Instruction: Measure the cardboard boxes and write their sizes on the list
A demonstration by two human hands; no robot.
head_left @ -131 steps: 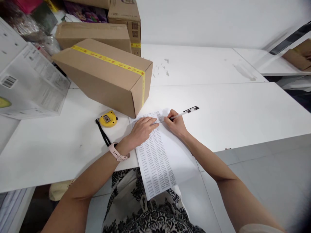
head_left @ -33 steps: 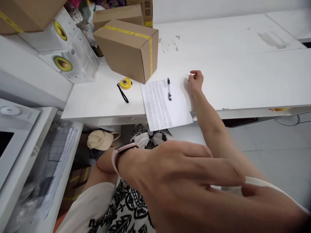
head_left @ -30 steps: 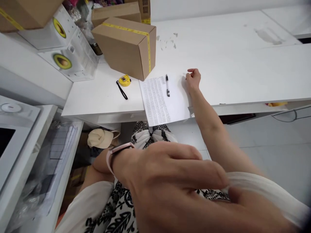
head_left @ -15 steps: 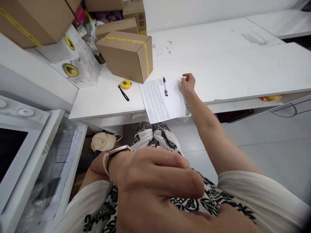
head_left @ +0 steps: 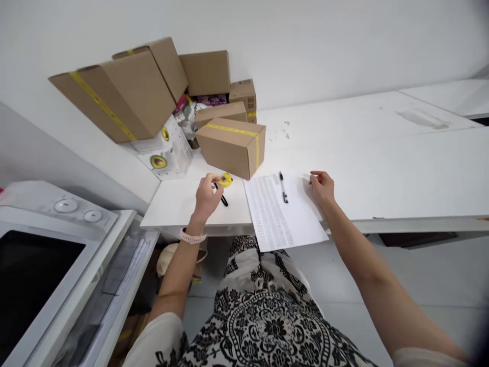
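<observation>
My left hand (head_left: 208,196), with a pale watch band on its wrist, is over the desk just left of a yellow tape measure (head_left: 225,180). Its thumb and index finger are apart beside the tape measure and its black strap (head_left: 224,201); I cannot tell whether they touch it. My right hand (head_left: 323,187) rests on the desk at the upper right edge of a printed sheet (head_left: 269,216), fingers loosely curled with nothing visible in them. A black-capped clear pen (head_left: 283,187) lies on the paper, whose lower part overhangs the desk's front edge.
Behind the sheet stands a taped cardboard box (head_left: 229,150). More cartons (head_left: 130,94) are stacked at the back left above white avocado-print boxes (head_left: 168,158). A microwave (head_left: 49,255) is at the left, and a cream cap (head_left: 167,257) is below the white desk (head_left: 374,173).
My left hand has moved from close in front of the camera out to the tape measure. The view has shifted, while my right hand stays by the paper.
</observation>
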